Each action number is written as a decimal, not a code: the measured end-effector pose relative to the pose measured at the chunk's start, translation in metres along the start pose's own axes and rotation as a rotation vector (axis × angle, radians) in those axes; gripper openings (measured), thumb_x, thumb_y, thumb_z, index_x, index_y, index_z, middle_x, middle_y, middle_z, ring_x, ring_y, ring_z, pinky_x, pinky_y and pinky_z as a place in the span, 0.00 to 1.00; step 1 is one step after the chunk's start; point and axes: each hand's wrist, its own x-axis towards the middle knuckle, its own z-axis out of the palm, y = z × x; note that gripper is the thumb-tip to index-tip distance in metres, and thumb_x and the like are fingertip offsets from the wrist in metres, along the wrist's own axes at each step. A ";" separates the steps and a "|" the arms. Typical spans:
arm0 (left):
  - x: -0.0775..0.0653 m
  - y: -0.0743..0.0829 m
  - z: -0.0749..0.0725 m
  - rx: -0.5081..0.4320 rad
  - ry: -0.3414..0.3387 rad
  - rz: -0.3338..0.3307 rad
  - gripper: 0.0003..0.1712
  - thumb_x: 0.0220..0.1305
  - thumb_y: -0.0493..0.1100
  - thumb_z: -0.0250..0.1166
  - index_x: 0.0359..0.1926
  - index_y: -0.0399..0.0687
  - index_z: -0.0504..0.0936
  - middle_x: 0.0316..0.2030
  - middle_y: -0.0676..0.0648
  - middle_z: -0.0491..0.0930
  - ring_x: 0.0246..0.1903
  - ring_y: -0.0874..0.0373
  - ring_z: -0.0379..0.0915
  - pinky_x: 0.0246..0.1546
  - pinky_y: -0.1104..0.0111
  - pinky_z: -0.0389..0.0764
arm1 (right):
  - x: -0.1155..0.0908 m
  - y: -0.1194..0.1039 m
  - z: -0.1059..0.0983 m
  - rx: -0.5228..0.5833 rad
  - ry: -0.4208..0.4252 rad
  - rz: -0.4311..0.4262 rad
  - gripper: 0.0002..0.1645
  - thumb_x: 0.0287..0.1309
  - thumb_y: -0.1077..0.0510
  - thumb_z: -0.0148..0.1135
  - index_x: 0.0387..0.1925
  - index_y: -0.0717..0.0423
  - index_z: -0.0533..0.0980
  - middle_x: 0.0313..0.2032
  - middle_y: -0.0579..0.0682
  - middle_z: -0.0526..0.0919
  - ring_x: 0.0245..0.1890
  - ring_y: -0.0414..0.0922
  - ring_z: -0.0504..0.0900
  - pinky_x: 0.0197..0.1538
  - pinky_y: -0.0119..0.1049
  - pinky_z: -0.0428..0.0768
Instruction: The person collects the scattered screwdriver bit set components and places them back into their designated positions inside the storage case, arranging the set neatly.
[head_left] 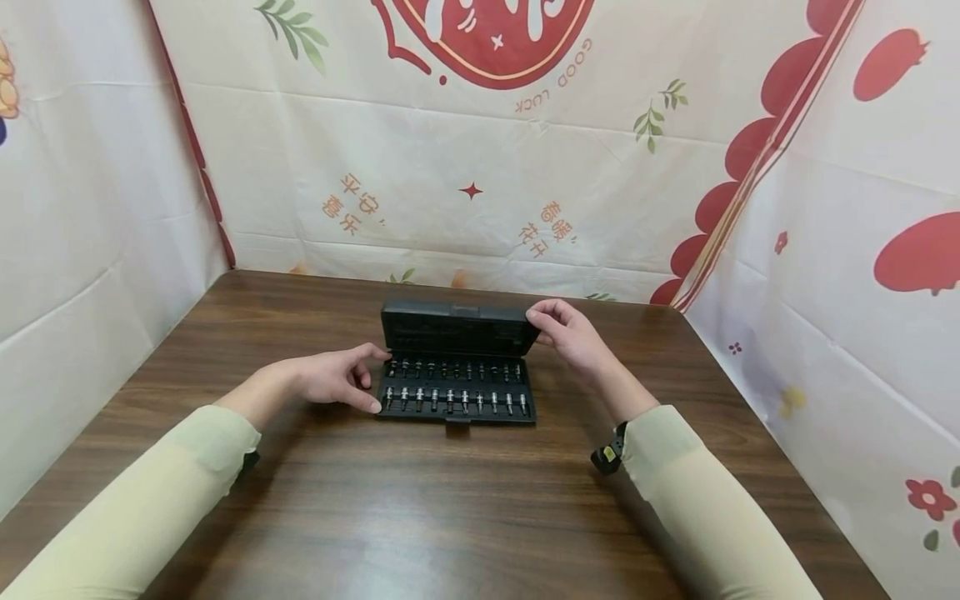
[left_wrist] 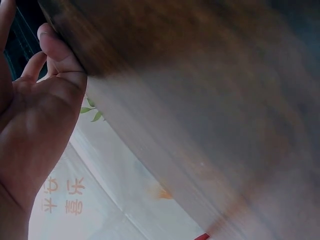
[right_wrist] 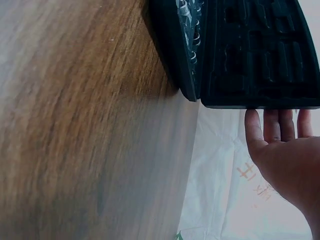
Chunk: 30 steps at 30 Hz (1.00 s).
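Note:
A black plastic socket-bit case (head_left: 459, 382) lies on the table with its lid (head_left: 457, 331) raised at the back. Two rows of silver bit sockets (head_left: 450, 398) with dark tips fill the base. My left hand (head_left: 330, 379) is at the case's left side, thumb at the front corner and index finger near the hinge end. Most of its contact is hidden in the left wrist view. My right hand (head_left: 576, 337) holds the lid's upper right corner between thumb and fingers. The lid's moulded inside (right_wrist: 267, 55) faces the right wrist camera.
The case stands on a brown wooden table (head_left: 420, 508), towards its back edge. Printed white cloth (head_left: 435, 150) hangs behind and at both sides. A dark wrist strap with a small device (head_left: 609, 454) is on the right wrist.

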 end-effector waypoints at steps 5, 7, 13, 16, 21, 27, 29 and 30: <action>-0.006 -0.002 0.000 -0.013 0.001 0.018 0.51 0.70 0.54 0.78 0.82 0.43 0.61 0.49 0.43 0.76 0.38 0.54 0.75 0.43 0.62 0.78 | -0.002 0.002 0.003 -0.003 -0.027 -0.012 0.20 0.84 0.47 0.59 0.60 0.58 0.73 0.53 0.47 0.76 0.59 0.44 0.79 0.79 0.63 0.68; -0.009 -0.003 0.000 -0.034 0.004 0.030 0.49 0.72 0.53 0.76 0.82 0.41 0.62 0.48 0.43 0.78 0.36 0.54 0.77 0.41 0.62 0.80 | -0.003 0.002 0.004 -0.019 -0.029 -0.015 0.20 0.84 0.47 0.59 0.60 0.58 0.73 0.53 0.47 0.76 0.60 0.45 0.79 0.79 0.65 0.67; -0.020 -0.003 -0.009 -0.052 0.081 0.094 0.40 0.76 0.51 0.72 0.78 0.38 0.69 0.49 0.43 0.85 0.41 0.53 0.84 0.42 0.59 0.86 | -0.006 0.001 0.003 -0.043 -0.022 -0.015 0.19 0.83 0.48 0.60 0.60 0.59 0.74 0.52 0.48 0.76 0.59 0.46 0.78 0.77 0.64 0.71; -0.025 0.000 -0.018 -0.018 0.176 0.119 0.36 0.77 0.53 0.71 0.76 0.39 0.73 0.53 0.43 0.86 0.47 0.52 0.85 0.48 0.57 0.87 | -0.008 0.000 0.002 -0.041 -0.026 -0.021 0.20 0.83 0.49 0.61 0.60 0.60 0.74 0.51 0.48 0.77 0.59 0.46 0.78 0.77 0.64 0.70; -0.027 0.008 -0.030 0.004 0.339 0.149 0.30 0.82 0.55 0.65 0.75 0.46 0.75 0.63 0.39 0.85 0.63 0.44 0.83 0.64 0.46 0.82 | -0.011 0.001 -0.001 -0.072 -0.038 -0.035 0.20 0.83 0.49 0.61 0.61 0.60 0.74 0.52 0.47 0.77 0.59 0.46 0.78 0.76 0.58 0.74; -0.020 0.025 -0.031 -0.046 0.395 0.170 0.31 0.84 0.60 0.60 0.79 0.55 0.72 0.73 0.41 0.78 0.73 0.43 0.76 0.69 0.42 0.79 | -0.016 0.003 -0.005 -0.145 -0.055 -0.042 0.19 0.81 0.49 0.63 0.61 0.58 0.76 0.53 0.49 0.79 0.57 0.49 0.78 0.67 0.43 0.80; -0.016 0.029 -0.029 -0.058 0.392 0.186 0.32 0.84 0.60 0.60 0.80 0.57 0.71 0.75 0.43 0.77 0.74 0.43 0.75 0.69 0.42 0.78 | -0.017 0.004 -0.006 -0.172 -0.060 -0.046 0.20 0.80 0.48 0.64 0.62 0.57 0.77 0.53 0.49 0.80 0.56 0.49 0.78 0.63 0.40 0.80; -0.014 0.032 -0.028 -0.065 0.385 0.195 0.32 0.84 0.60 0.60 0.81 0.58 0.71 0.75 0.43 0.77 0.74 0.43 0.75 0.70 0.42 0.78 | -0.017 0.005 -0.006 -0.184 -0.060 -0.048 0.20 0.80 0.48 0.65 0.62 0.56 0.77 0.53 0.49 0.80 0.55 0.49 0.78 0.61 0.37 0.79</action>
